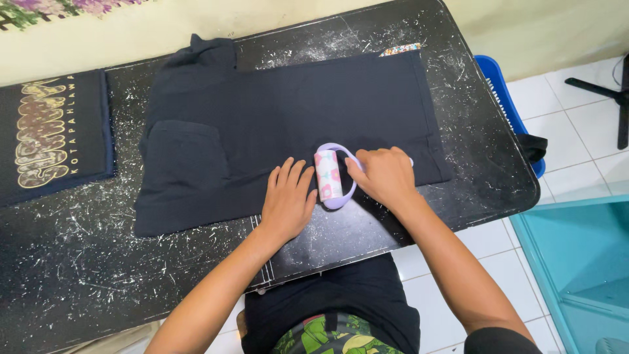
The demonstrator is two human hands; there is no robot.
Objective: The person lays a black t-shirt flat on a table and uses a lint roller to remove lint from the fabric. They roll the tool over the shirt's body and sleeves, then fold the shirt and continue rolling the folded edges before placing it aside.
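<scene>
A black T-shirt (288, 124) lies spread flat on a black, paint-scratched table (78, 262). My right hand (385, 176) grips a lint roller (329, 175) with a lilac frame and a flower-patterned roll, which rests on the shirt's near hem. My left hand (288, 200) lies flat, fingers apart, on the shirt just left of the roller, pressing the cloth down.
A folded black shirt with gold print (49, 134) lies at the table's left end. A blue plastic basket (508, 105) stands by the right end. White floor tiles, a teal glass cabinet (576, 262) and a black stand leg (599, 92) are at the right.
</scene>
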